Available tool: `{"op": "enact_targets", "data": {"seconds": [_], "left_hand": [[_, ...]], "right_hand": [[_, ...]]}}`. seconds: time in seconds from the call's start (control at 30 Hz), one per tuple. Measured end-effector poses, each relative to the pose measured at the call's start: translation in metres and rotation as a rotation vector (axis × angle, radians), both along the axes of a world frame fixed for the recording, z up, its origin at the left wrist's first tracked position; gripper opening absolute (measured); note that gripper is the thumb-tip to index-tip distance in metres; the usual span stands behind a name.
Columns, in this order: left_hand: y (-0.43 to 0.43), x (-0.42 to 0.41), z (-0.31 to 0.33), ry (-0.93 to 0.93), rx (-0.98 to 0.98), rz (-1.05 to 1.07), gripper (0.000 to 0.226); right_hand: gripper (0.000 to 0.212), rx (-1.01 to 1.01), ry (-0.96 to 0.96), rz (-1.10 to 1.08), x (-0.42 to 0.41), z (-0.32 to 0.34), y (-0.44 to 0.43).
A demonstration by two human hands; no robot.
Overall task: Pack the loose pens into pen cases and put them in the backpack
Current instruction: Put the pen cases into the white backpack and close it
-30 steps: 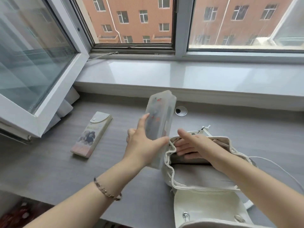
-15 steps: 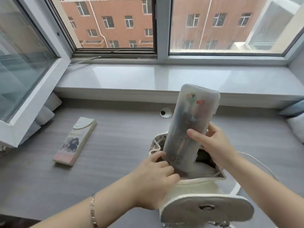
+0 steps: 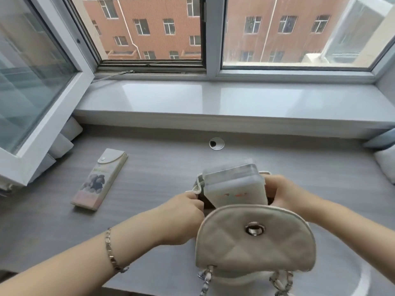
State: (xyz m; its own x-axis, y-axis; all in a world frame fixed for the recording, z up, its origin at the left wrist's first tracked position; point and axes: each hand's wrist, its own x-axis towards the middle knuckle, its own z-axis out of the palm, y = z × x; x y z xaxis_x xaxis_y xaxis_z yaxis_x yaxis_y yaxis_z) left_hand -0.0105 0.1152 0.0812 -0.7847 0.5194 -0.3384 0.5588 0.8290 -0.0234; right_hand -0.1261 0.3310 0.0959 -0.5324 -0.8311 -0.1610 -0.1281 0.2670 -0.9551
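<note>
A small cream quilted backpack stands on the grey desk, its flap hanging toward me. A translucent pen case stands upright in its mouth, with only the top part showing. My left hand grips the left rim of the opening. My right hand holds the right rim, next to the case. A second pen case, flat with a snap flap and a dark picture, lies on the desk to the left.
An open window sash juts over the desk's left side. A white sill runs along the back. A round cable hole sits in the desk behind the backpack. Pillows lie at the right edge.
The translucent case has sunk from standing tall above the backpack to mostly inside it. My right hand left the case and now holds the rim. The backpack's flap has swung toward me.
</note>
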Motion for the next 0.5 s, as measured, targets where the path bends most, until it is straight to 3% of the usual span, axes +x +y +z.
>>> {"op": "enact_targets", "data": {"seconds": [0.1, 0.27, 0.4, 0.5], "left_hand": [[-0.004, 0.005, -0.009, 0.088, 0.144, 0.044, 0.014], [-0.001, 0.012, -0.006, 0.209, 0.313, 0.051, 0.019], [-0.002, 0.015, -0.009, 0.293, 0.365, 0.037, 0.021], [-0.001, 0.011, -0.009, 0.356, 0.402, 0.04, 0.027]], "right_hand": [[0.04, -0.022, -0.079, -0.026, -0.001, -0.002, -0.002], [0.03, -0.005, -0.007, 0.052, 0.012, 0.0, -0.009], [0.05, -0.085, -0.087, 0.038, 0.013, 0.002, -0.002], [0.05, -0.087, -0.11, 0.069, 0.009, 0.002, -0.001]]}}
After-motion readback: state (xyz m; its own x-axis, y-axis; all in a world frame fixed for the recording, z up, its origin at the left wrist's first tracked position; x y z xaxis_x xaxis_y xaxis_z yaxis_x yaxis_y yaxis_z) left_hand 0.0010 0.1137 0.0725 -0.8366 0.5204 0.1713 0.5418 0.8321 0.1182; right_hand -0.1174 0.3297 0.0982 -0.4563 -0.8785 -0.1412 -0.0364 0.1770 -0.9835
